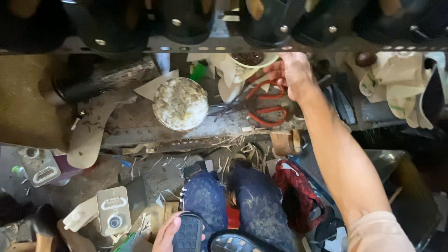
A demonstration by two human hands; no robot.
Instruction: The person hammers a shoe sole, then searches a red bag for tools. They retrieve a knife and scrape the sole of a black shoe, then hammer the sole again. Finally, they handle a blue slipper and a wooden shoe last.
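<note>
Black sole [188,232] gripped in left hand [167,234], kept ready; right hand [293,71], loosely curled, empty, reaching above red-handled scissors [266,106]

Worn wooden counter [140,123] runs across the middle of the view, surface scratched and dusty, front edge splintered. On it at centre: round crusted lid-like disc [180,103], pale and dirty. At 3 o'clock from the disc, red-handled scissors [263,105] lie flat with dark blades pointing toward the disc. At 12 o'clock, scraps of pale paper [224,70] and a small bowl [252,59] with dark contents. Floor [93,177] below, at 6 to 8 o'clock, littered with shavings, with two white plastic jugs [113,211] lying there, another [39,165] at 9 o'clock.
</note>
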